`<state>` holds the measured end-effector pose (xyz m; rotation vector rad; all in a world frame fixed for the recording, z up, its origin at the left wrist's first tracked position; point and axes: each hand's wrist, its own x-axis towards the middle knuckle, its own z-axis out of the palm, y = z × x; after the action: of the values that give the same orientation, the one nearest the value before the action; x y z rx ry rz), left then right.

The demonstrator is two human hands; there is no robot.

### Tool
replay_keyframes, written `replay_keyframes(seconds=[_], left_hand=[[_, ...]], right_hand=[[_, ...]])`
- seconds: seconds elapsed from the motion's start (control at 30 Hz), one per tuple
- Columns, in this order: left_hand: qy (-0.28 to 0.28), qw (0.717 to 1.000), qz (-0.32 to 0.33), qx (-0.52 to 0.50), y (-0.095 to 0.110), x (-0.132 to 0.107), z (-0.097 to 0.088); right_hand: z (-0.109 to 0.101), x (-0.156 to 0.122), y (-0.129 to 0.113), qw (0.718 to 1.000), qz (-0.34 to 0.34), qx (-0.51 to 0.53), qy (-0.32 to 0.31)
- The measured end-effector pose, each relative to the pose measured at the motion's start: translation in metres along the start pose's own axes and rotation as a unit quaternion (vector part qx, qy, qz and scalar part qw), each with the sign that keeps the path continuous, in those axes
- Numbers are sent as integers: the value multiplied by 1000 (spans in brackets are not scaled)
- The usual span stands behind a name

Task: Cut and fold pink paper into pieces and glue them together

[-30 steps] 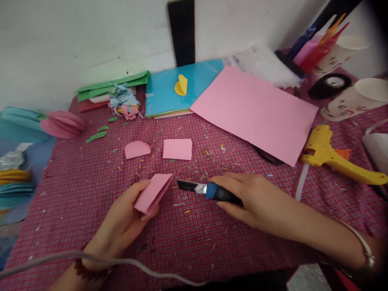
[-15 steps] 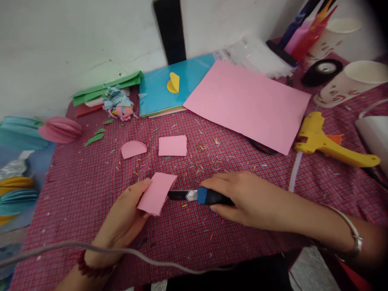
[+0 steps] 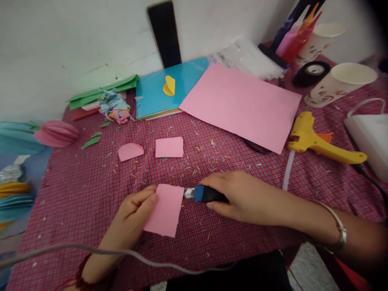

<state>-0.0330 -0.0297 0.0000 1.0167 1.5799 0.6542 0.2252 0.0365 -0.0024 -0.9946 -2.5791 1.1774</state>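
My left hand (image 3: 138,214) pinches a pink piece of paper (image 3: 166,210) near its left edge, thumb on top. My right hand (image 3: 236,197) is closed around the blue and black handle of a utility knife (image 3: 207,193). The knife points left, its metal front end right at the paper's right edge; most of the blade is hidden behind the paper. Just beyond, on the checked cloth, lie a pink rectangle of paper (image 3: 169,147) and a pink half-round paper piece (image 3: 131,152).
A large pink sheet (image 3: 242,105) lies partly over a blue sheet (image 3: 151,93). At right are a yellow glue gun (image 3: 321,141), paper cups (image 3: 339,83) and a white box (image 3: 370,133). A cable (image 3: 133,253) crosses in front of my left wrist. Paper scraps dot the cloth.
The folded pink paper in my left hand has turned and now shows a broader, flatter face. The knife blade, visible before, is now mostly behind it. The whole view has shifted slightly.
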Motion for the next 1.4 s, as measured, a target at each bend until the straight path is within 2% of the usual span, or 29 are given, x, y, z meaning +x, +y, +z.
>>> replay_keyframes(seconds=[0.13,0.2,0.3,0.37,0.57,0.7,0.83,0.93,1.17,1.4], left_hand=[[-14,997,29,72,1,-1,0],[16,997,43,60,0,-1,3],[84,995,50,-12,-4,-2,9],[100,993,48,-43,-7,-3,14],[125,979,131,94,-12,-3,15],[110,971,162,135,-11,-3,12],[172,954,193,149,-15,-4,15],[208,951,201,110,-20,-6,19],[137,977,158,-37,-15,-3,24],[102,978,183,12,-15,2,18]], right_hand=[[7,0,-1,1000,-3,-11,-2],[10,-1,-1,1000,-6,-12,7],[13,-2,0,999,-4,-20,37],[16,-2,0,998,1,-27,59],[17,0,1,997,32,-2,65],[15,3,0,997,59,-9,53],[15,3,-1,995,80,-22,48],[16,2,-1,995,74,-19,62],[20,-1,4,995,72,-9,75],[21,-2,5,994,78,3,80]])
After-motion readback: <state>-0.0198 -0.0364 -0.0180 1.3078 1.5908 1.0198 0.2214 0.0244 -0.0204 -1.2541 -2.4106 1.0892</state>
